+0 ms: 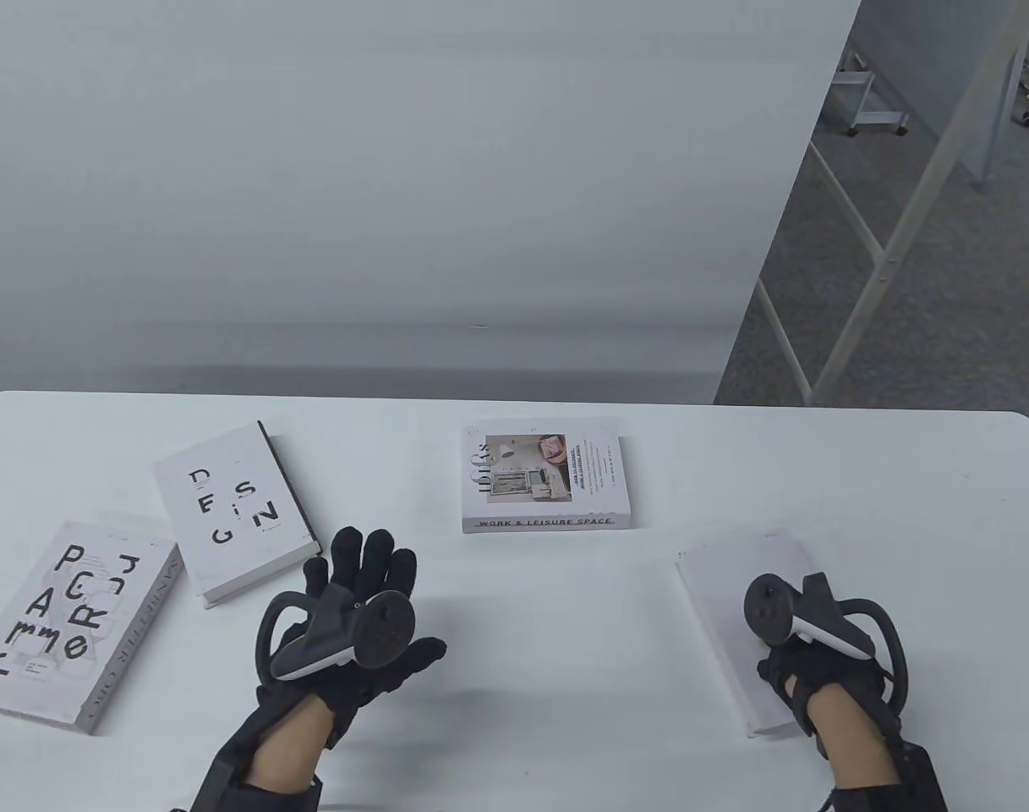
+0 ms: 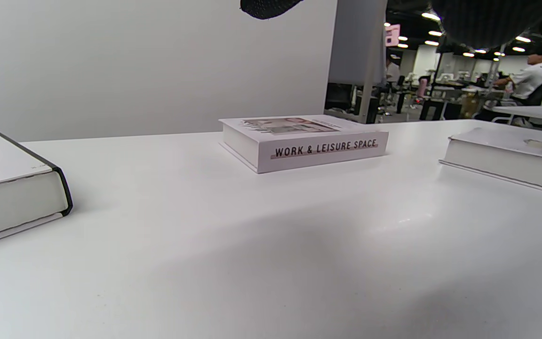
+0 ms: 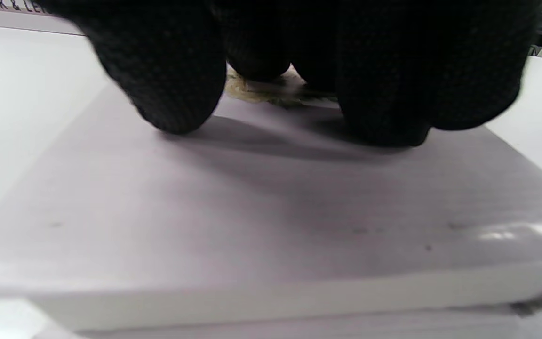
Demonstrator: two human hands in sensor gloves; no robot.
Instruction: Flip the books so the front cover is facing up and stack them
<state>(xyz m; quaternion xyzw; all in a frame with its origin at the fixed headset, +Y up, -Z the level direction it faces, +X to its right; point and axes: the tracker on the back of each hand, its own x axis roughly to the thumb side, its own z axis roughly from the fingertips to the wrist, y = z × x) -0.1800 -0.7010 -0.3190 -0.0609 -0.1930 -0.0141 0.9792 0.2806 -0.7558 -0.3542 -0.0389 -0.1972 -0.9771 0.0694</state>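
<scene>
Several white books lie on the white table point(image 1: 565, 719). A lettered book point(image 1: 66, 622) sits at the far left, the "DESIGN" book point(image 1: 235, 512) beside it, and the "WORK & LEISURE SPACE" book point(image 1: 546, 488) point(image 2: 306, 141) at the middle back. A plain-covered book point(image 1: 738, 622) point(image 3: 271, 207) lies at the right. My right hand point(image 1: 806, 651) rests on top of it, its fingers point(image 3: 172, 70) curled down onto the cover. My left hand point(image 1: 358, 609) hovers over bare table with its fingers spread, holding nothing.
A white partition stands behind the table. The table's far edge runs just behind the books. The floor and a metal frame point(image 1: 886, 245) show at the upper right.
</scene>
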